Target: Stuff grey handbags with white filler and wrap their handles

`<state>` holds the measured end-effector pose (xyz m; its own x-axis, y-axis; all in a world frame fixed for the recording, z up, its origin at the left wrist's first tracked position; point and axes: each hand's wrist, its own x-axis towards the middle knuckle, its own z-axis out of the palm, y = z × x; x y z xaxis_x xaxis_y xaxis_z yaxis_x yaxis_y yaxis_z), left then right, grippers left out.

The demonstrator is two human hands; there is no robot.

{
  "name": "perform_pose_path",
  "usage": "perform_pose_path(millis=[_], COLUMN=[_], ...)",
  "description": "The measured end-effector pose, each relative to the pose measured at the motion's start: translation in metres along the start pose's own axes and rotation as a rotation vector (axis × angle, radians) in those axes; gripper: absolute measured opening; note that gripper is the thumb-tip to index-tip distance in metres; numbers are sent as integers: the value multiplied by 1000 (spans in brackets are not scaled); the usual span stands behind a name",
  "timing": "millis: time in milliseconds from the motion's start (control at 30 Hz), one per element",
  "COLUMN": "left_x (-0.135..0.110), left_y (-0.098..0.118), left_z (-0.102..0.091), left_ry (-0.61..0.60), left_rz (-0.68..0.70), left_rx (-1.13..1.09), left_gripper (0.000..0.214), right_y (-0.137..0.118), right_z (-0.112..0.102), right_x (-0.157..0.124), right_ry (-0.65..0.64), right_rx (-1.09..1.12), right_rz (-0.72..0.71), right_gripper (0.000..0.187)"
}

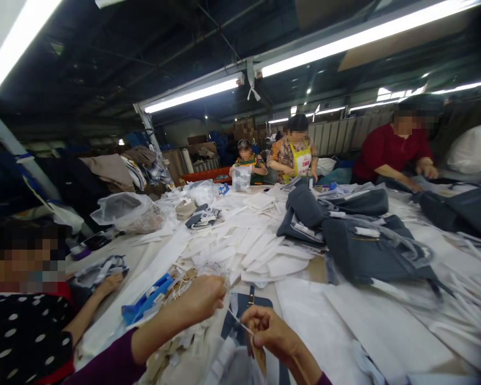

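Left fingers (217,291), right fingers (260,316): pinching taut, thin white strip (235,317) | smooth blue-grey panel (264,301) beneath | gold-coloured buckle (251,297)

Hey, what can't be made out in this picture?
In the head view:
- White strip: one end hidden inside the left hand.
- Dark piece beneath the right hand: cut off by the bottom edge.
- Clear bag at left: contents obscured by plastic.
- Yellow apron: print too small.

Left hand (205,297) and right hand (273,332) hold white string (234,316).
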<state>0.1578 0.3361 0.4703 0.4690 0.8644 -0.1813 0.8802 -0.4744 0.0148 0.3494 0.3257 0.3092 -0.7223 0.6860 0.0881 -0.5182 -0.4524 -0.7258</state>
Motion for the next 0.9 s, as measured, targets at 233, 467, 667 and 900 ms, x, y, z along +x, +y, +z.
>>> perform_pose_path(millis=[233,467,667,900], left_x=[7,16,21,22], left_y=[-19,-27,-23,-23], left_z=[-14,-7,7,5], left_ry=[-68,-54,22,102], left_rz=[-45,-37,-15,-147], left_rx=[-389,-525,-588,-650], left_gripper=[12,21,21,21], right_y=[-11,-34,-29,-18], right_z=[-15,3,12,11], right_x=[-5,3,20,32], right_ry=[-206,-124,114,426], right_rx=[-36,-219,-270,-289], right_rz=[58,97,-4,-83], right_gripper=[46,28,49,27])
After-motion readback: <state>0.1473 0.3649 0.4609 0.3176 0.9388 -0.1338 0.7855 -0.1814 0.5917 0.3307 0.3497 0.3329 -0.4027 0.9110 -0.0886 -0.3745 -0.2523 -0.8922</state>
